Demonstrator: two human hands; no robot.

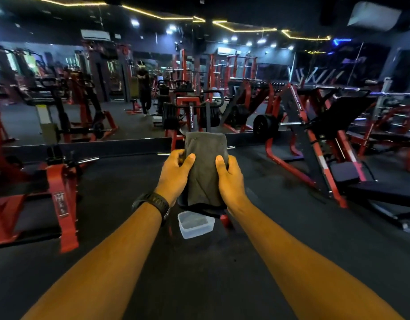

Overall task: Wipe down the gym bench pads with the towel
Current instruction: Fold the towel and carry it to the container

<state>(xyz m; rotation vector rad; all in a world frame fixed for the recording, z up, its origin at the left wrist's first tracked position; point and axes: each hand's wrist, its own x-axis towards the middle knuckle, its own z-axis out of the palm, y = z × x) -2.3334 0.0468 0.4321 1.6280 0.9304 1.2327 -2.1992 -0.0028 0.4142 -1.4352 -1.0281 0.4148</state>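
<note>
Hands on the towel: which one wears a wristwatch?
The left hand: a black watch circles its wrist; the right hand has a bare wrist. Both grip the towel.

Shows only a dark lower edge of the bench pad (206, 210), the rest covered by the towel (205, 172); conceals the fingers of the left hand (174, 176) and right hand (231, 181) behind the cloth, thumbs alone in view; cuts both forearms (107, 262) at the bottom edge; blurs the lettering on the red frame (60, 204) beyond reading; renders the distant person (143, 88) small and smeared.
</note>
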